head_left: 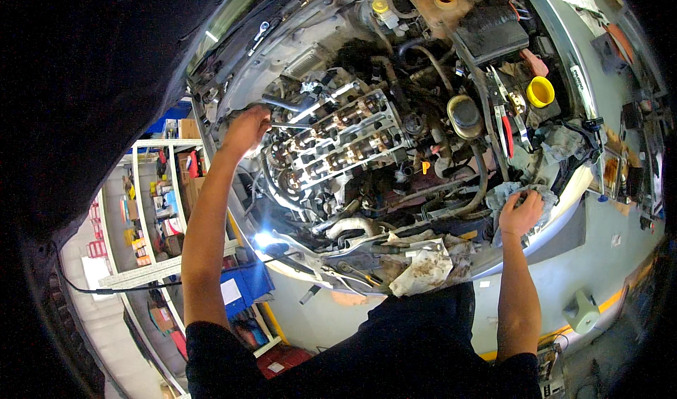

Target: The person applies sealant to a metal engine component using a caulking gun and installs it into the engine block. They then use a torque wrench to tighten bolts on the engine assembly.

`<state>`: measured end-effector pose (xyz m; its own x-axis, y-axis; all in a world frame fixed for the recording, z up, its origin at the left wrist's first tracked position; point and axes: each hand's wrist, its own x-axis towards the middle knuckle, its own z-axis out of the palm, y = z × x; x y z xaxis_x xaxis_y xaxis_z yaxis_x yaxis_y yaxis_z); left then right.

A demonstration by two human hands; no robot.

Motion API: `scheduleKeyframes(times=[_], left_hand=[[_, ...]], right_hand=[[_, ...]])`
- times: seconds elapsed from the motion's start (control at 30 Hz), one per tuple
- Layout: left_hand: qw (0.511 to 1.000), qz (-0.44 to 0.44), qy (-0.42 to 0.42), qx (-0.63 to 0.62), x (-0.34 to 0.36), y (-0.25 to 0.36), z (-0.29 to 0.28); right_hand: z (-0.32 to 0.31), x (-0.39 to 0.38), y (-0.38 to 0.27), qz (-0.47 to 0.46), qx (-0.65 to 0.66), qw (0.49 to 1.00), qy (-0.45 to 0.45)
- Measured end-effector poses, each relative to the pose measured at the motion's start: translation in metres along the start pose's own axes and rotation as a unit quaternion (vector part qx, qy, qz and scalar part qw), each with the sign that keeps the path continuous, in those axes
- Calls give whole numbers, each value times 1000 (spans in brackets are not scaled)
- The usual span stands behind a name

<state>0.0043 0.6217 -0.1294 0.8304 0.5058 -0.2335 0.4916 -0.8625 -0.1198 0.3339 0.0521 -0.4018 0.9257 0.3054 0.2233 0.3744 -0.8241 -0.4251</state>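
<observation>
An engine (345, 141) with its cylinder head uncovered lies in the open engine bay, two rows of camshaft parts showing. At the left end of the head, my left hand (247, 129) is closed around a slim metal rod (290, 125), which points right over the camshafts; its grip end is hidden. My right hand (522, 214) has its fingers bent into a crumpled grey-blue rag (504, 193) at the bay's right front edge. Red-handled pliers (505, 132) and other metal tools lie farther back, beside a yellow cap (540, 91).
A bright work lamp (264, 239) shines at the front left. Dirty cloth (423, 268) covers part of the front edge, next to several hand tools (356, 275). A ratchet (259, 35) lies at the far left edge. Shelves (151, 208) stand left; a green stool (582, 312) stands right.
</observation>
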Motion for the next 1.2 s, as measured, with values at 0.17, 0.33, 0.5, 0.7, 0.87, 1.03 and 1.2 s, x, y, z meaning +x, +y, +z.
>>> scheduleKeyframes(times=[0.17,0.33,0.5,0.7,0.87,1.03,1.2], left_hand=[[977,-201,-75,15,11,-21,21],[985,-162,-41,-33,11,-13,28],[998,-51,-45,14,7,-2,9],[996,-54,-66,34,9,-11,12],[977,-185,-103,-11,14,-17,21],[980,-179,-85,-16,14,-2,17],[988,-135,-57,49,9,-11,22]], right_hand=[[-3,1,-1,-14,8,1000,7],[-5,0,0,-16,4,1000,10],[-4,1,-2,-9,2,1000,-4],[-5,2,-1,-5,6,1000,0],[-4,1,-2,-14,-1,1000,0],[-5,1,0,-10,2,1000,-1],[-1,0,1,-10,12,1000,2]])
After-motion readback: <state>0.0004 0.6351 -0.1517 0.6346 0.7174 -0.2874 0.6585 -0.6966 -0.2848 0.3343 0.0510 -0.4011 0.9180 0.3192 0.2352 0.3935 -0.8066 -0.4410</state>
